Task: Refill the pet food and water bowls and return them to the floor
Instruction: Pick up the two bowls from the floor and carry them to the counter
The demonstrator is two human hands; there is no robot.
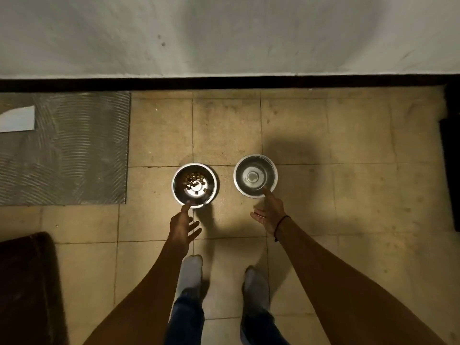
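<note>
Two round steel bowls lie ahead of my feet on the tiled floor. The food bowl (194, 184) on the left holds a small heap of brown kibble and rests on the tiles. My left hand (183, 226) reaches to it, one fingertip touching its near rim and the other fingers spread apart. The water bowl (255, 176) on the right holds clear water and casts a wide shadow up and to the right, as if slightly off the floor. My right hand (270, 215) has one digit hooked over its near rim; how the rest of the hand grips is unclear.
A white wall with a dark skirting (224, 83) runs across just beyond the bowls. A grey ribbed mat (64, 150) lies at the left, a dark rug (27, 282) at the lower left, and dark furniture (451, 158) at the right edge. My socked feet (191, 272) stand behind the bowls.
</note>
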